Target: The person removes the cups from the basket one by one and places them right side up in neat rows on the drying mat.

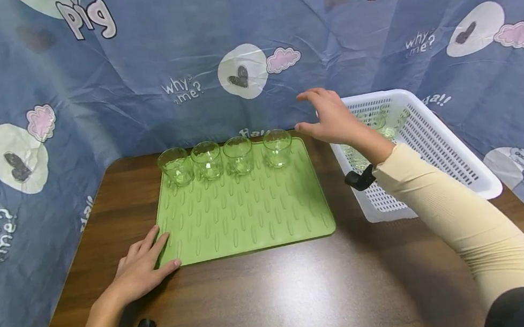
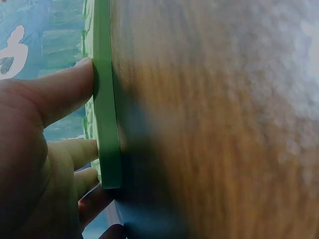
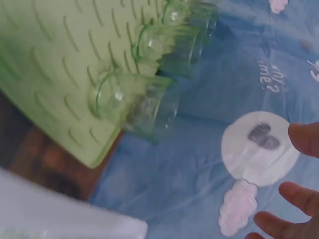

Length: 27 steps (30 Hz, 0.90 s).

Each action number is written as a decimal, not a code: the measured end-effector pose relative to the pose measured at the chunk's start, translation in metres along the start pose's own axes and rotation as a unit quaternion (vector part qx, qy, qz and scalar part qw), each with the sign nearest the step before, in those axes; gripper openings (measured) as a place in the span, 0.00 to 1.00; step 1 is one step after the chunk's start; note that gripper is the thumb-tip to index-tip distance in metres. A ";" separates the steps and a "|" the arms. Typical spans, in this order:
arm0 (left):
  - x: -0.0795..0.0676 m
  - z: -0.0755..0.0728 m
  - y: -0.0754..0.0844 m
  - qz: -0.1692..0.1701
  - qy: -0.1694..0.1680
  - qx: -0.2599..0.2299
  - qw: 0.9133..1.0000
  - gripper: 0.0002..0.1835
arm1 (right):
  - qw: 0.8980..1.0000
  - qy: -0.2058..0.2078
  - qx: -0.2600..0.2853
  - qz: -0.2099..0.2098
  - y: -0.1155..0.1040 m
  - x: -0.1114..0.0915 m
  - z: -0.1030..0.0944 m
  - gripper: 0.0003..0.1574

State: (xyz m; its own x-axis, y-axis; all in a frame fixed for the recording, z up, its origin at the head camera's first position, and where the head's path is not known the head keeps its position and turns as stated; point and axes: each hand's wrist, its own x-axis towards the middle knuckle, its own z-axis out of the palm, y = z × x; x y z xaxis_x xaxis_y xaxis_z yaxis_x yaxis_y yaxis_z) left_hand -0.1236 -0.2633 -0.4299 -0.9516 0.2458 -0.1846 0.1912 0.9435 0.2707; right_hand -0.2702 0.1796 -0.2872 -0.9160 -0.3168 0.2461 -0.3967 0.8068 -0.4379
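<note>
Several clear glass cups stand in a row along the back edge of a green ridged mat (image 1: 243, 209). The rightmost cup (image 1: 277, 150) sits a little apart from the others. My left hand (image 1: 139, 269) rests at the mat's front left corner, fingers loosely extended; in the left wrist view its thumb (image 2: 67, 92) touches the mat's edge. Between mat and basket, my right hand (image 1: 329, 118) is raised with fingers spread and thumb apart, holding nothing. In the right wrist view its fingertips (image 3: 271, 224) are clear of the nearest cup (image 3: 137, 104).
A white perforated plastic basket (image 1: 474, 174) stands on the right, partly behind my right forearm, with more glass cups (image 1: 373, 118) inside. The brown wooden table (image 1: 258, 304) extends in front of the mat. A blue printed cloth (image 1: 171, 49) hangs behind and around the table.
</note>
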 end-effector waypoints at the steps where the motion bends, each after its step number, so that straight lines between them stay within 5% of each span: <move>1: 0.000 0.000 0.000 -0.002 -0.001 -0.003 1.000 0.45 | 1.000 0.001 -0.007 -0.010 0.000 -0.002 -0.004 0.39; 18: 0.001 0.003 -0.002 -0.003 0.001 -0.008 1.000 0.44 | 0.998 -0.005 -0.048 -0.042 0.033 -0.035 -0.034 0.32; 27: 0.003 0.004 -0.001 -0.002 0.008 -0.009 1.000 0.44 | 0.997 -0.049 -0.055 -0.033 0.058 -0.046 -0.024 0.31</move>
State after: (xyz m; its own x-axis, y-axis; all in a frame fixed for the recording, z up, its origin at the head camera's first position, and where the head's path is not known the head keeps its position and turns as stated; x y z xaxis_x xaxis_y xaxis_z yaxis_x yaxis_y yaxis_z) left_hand -0.1260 -0.2627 -0.4346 -0.9561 0.2385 -0.1706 0.1834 0.9403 0.2865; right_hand -0.2497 0.2529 -0.3029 -0.8916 -0.4137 0.1841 -0.4525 0.8303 -0.3253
